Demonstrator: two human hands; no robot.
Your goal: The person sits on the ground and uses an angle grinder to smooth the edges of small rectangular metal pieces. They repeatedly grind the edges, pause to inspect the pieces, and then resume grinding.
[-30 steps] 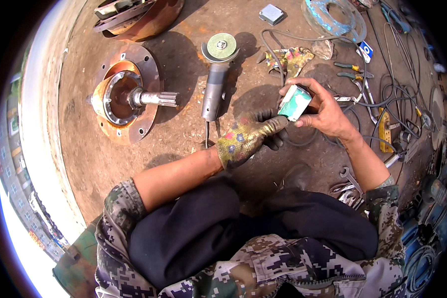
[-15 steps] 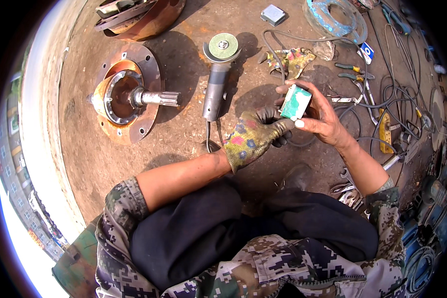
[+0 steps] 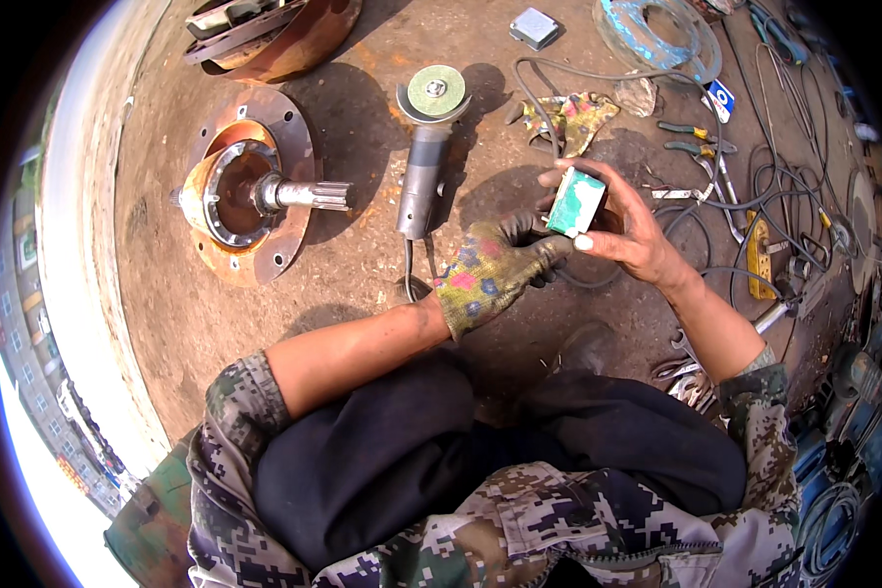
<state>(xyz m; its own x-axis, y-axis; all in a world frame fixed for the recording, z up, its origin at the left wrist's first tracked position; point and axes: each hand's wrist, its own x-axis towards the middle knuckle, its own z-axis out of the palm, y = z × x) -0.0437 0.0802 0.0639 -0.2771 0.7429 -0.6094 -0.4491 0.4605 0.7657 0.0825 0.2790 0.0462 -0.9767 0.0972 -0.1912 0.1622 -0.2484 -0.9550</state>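
Note:
My right hand point(image 3: 639, 230), bare, grips a small green and white box point(image 3: 577, 202) between its thumb and fingers. On the box's lower left corner my left hand point(image 3: 500, 269) is closed, in a flowered glove with dark, worn fingers. Its fingertips are partly hidden behind the box. Beyond my left hand an angle grinder point(image 3: 426, 171) lies on the ground, its pale green disc facing up. A second flowered glove point(image 3: 578, 120) rests crumpled past the box.
To the left stands a rusty flanged hub point(image 3: 284, 127) with a splined shaft point(image 3: 309, 194). Pliers point(image 3: 691, 139), cables, a yellow power strip point(image 3: 759, 257) and several wrenches point(image 3: 694, 358) lie at the right. Farther off are a grey box point(image 3: 535, 28) and a blue-painted ring point(image 3: 617, 29).
The small box has tipped slightly and shifted a little to the left, along with both hands. Both hands keep hold of it.

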